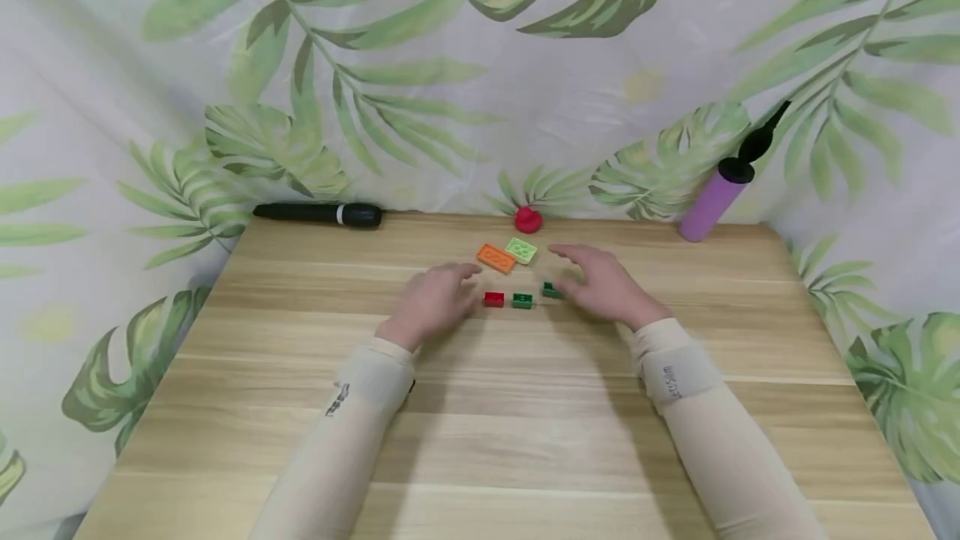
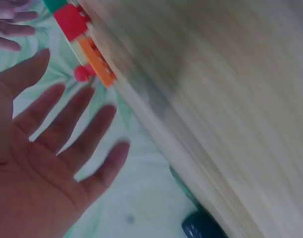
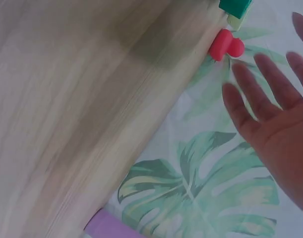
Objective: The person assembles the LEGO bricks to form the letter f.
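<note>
My left hand [image 1: 438, 298] hovers over the table left of the toy bricks, fingers spread and holding nothing, as the left wrist view bears out. On the other side my right hand [image 1: 603, 283] is likewise spread and bare, its thumb overlapping a dark green brick [image 1: 551, 290] in the head view. Between the hands lie a small red brick [image 1: 494, 299] and another green brick [image 1: 522, 301]. Behind these, a longer orange brick [image 1: 496, 258] lies against a light green brick [image 1: 521, 251]. Part of the right-hand green brick is hidden by the hand.
A red knobbed piece [image 1: 528, 220] sits at the table's back edge. Back left lies a black tapered object with a white band [image 1: 318, 214]. At the back right stands a purple cylinder with a black nozzle [image 1: 708, 207]. A leaf-print cloth [image 1: 420, 107] hangs behind the wooden table [image 1: 495, 432].
</note>
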### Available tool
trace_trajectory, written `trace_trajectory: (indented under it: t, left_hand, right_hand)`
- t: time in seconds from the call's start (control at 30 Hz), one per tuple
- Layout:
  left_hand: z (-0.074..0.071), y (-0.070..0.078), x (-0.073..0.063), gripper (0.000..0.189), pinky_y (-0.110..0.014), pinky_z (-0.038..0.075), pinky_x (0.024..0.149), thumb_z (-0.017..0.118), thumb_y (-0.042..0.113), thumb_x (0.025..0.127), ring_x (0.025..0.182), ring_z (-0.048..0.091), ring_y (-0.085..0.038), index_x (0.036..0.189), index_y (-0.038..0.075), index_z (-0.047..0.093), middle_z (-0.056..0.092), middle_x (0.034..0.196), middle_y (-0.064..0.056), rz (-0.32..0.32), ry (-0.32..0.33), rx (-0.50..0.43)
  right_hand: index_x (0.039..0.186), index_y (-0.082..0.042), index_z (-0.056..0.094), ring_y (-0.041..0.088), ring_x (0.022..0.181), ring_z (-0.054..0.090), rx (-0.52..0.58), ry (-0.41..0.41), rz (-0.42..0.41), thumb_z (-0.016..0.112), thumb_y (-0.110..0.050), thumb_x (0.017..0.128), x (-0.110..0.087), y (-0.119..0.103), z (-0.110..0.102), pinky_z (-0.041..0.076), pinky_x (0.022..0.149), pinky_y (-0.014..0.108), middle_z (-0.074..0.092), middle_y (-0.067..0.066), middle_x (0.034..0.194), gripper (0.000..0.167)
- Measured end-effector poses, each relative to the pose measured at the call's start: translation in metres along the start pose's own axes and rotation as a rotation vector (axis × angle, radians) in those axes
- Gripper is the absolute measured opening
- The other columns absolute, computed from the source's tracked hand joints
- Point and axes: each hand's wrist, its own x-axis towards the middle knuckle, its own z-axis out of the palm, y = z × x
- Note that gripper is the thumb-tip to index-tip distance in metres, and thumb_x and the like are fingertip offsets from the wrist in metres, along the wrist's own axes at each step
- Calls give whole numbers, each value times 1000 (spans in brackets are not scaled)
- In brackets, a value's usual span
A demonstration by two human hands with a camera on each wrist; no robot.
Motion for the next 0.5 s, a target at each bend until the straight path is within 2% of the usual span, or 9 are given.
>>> trace_trajectory:
  t: [0.13, 0.3, 0.37, 0.5]
  left_hand:
    - [6, 13, 2, 50, -49, 54, 106, 76, 23, 98, 126, 68, -30, 146, 14, 63, 70, 138, -10, 43, -54, -21]
    - [14, 23, 5, 47, -48, 58, 97, 79, 22, 97, 113, 72, -29, 141, 13, 67, 72, 129, -11, 61, -20, 41]
    - [18, 26, 5, 43, -48, 58, 97, 78, 22, 97, 113, 72, -29, 138, 14, 68, 73, 129, -11, 63, -11, 73]
    - [23, 29, 7, 38, -48, 59, 94, 76, 22, 100, 110, 73, -28, 137, 14, 70, 74, 124, -10, 75, -22, 126]
  right_hand:
    - [154, -11, 55, 38, 126, 66, -26, -52, 5, 75, -17, 99, 5, -5, 7, 52, 107, 55, 59, 15, 152, 59]
    - [151, -13, 59, 34, 122, 68, -154, -78, 0, 76, -17, 98, 8, -13, 17, 54, 105, 52, 64, 15, 142, 55]
    - [151, -15, 59, 33, 121, 68, -210, -87, 3, 74, -18, 99, 9, -16, 21, 55, 104, 52, 65, 14, 138, 54]
    - [149, -16, 60, 31, 118, 70, -285, -99, 22, 72, -17, 101, 7, -18, 24, 57, 101, 52, 68, 13, 135, 50]
